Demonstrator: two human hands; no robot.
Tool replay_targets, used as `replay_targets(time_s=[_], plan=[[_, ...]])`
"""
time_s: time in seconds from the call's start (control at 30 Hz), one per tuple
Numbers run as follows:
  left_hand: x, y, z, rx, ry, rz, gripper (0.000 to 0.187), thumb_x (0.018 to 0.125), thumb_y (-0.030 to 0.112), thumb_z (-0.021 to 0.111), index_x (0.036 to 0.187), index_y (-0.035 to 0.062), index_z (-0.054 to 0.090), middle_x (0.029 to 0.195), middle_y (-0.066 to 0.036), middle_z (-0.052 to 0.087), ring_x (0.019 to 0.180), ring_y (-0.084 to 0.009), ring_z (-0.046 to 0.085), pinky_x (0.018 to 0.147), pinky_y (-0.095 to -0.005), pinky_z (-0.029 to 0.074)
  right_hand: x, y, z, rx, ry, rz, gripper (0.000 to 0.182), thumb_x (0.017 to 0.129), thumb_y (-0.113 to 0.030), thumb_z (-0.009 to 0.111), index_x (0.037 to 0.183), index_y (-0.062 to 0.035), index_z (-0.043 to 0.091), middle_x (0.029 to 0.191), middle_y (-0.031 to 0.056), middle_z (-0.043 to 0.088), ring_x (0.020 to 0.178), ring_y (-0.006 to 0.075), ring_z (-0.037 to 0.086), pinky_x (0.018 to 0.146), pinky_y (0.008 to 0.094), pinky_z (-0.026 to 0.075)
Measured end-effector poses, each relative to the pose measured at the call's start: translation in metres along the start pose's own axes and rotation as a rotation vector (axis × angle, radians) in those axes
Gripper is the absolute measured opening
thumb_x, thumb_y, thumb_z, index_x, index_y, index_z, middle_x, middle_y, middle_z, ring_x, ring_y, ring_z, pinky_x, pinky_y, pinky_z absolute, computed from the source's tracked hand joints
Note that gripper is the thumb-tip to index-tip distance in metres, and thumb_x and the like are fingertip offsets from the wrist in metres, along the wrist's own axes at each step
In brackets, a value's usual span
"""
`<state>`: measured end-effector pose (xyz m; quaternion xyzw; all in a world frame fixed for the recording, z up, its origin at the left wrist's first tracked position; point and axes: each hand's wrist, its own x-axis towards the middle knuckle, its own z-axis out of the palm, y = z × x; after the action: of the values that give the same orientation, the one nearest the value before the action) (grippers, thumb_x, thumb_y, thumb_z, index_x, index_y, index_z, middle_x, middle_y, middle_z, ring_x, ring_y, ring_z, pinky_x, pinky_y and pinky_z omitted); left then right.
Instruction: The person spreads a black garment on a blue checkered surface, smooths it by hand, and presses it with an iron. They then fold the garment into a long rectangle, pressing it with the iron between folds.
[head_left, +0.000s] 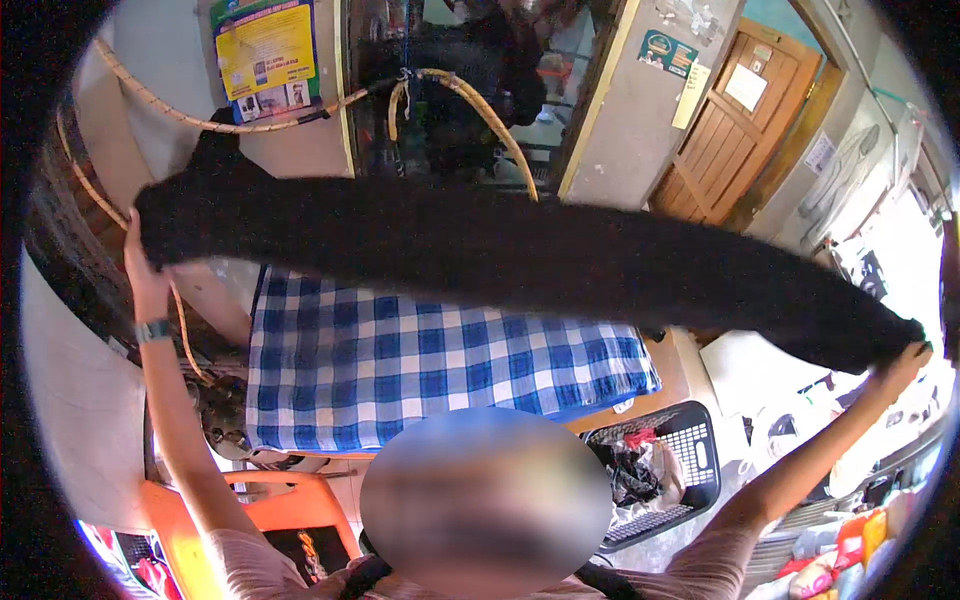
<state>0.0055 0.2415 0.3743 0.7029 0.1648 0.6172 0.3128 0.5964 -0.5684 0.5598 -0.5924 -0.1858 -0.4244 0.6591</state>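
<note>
Two raised hands hold one long black garment (520, 255) stretched across the view at arm's length. Below it lies a surface draped in a blue-and-white checked cloth (430, 365), flat weave, square pattern, its near edge hanging straight. A tan board edge shows at the cloth's right end. An orange plastic chair (290, 500) stands at the near left corner of that surface. A black plastic laundry basket (680, 440), with lattice walls, sits on the floor to the right and contains crumpled fabric. The room is cramped: plastered walls, a yellow poster (265, 55) upper left, a panelled wooden door (740, 130) upper right, and a braided rope (200, 115) strung along the wall at the top.

The garment is dense, dark and soft in appearance, sagging slightly along its lower edge and tapering toward the right end. The left hand (145, 270), a watch at its wrist, has its fingers closed on the garment's left end. The right hand (900, 365) has its fingers clamped on the narrow right end. Both arms are extended upward and outward, well apart.
</note>
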Motion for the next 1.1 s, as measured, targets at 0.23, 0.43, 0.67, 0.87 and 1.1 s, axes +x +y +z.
replay_targets(time_s=[0.23,0.43,0.67,0.87,1.1], plan=[[-0.170,-0.054,-0.008,0.290,0.389,-0.674,0.072,0.090,0.049,0.055,0.124,-0.0128,0.046,0.123,-0.019,0.054,0.109,-0.0248,0.052,0.096,-0.0328,0.039,-0.230,0.098,-0.087,-0.397,-0.617,0.249,0.026,0.090,-0.022,0.046,0.097,-0.0003,0.060,0.085,0.0064,0.059,0.079,0.0159,0.053,0.071,0.0273,0.044],[-0.360,-0.182,-0.064,0.109,0.674,-1.180,0.066,0.084,0.049,0.064,0.115,-0.0093,0.053,0.105,-0.011,0.062,0.080,-0.0202,0.058,0.068,-0.0288,0.046,-0.353,0.111,-0.113,-0.631,-0.875,0.448,0.020,0.087,-0.013,0.056,0.098,0.0029,0.064,0.080,0.0067,0.063,0.076,0.0115,0.054,0.072,0.0262,0.044],[-0.389,-0.178,-0.095,0.032,0.875,-1.326,0.059,0.088,0.044,0.061,0.120,-0.0040,0.052,0.127,-0.010,0.054,0.098,-0.0188,0.055,0.077,-0.0292,0.045,-0.388,0.100,-0.171,-0.735,-0.976,0.590,0.019,0.087,-0.012,0.059,0.099,0.0024,0.063,0.082,0.0066,0.064,0.077,0.0124,0.054,0.072,0.0275,0.044],[-0.388,-0.158,-0.145,0.357,0.681,-0.941,0.047,0.095,0.033,0.052,0.126,-0.0019,0.050,0.119,-0.011,0.058,0.095,-0.0227,0.056,0.084,-0.0311,0.045,-0.377,0.097,-0.233,-0.981,-1.095,0.253,0.022,0.087,-0.020,0.059,0.098,-0.0007,0.064,0.088,0.0117,0.063,0.082,0.0241,0.056,0.085,0.0344,0.041],[-0.416,-0.173,-0.220,0.792,0.615,-1.022,0.052,0.094,0.040,0.051,0.115,-0.0070,0.057,0.106,-0.023,0.064,0.086,-0.0330,0.058,0.077,-0.0411,0.044,-0.319,0.104,-0.199,-0.957,-1.319,0.495,0.020,0.083,-0.019,0.065,0.088,0.0006,0.067,0.074,0.0157,0.065,0.068,0.0195,0.059,0.062,0.0321,0.044]])
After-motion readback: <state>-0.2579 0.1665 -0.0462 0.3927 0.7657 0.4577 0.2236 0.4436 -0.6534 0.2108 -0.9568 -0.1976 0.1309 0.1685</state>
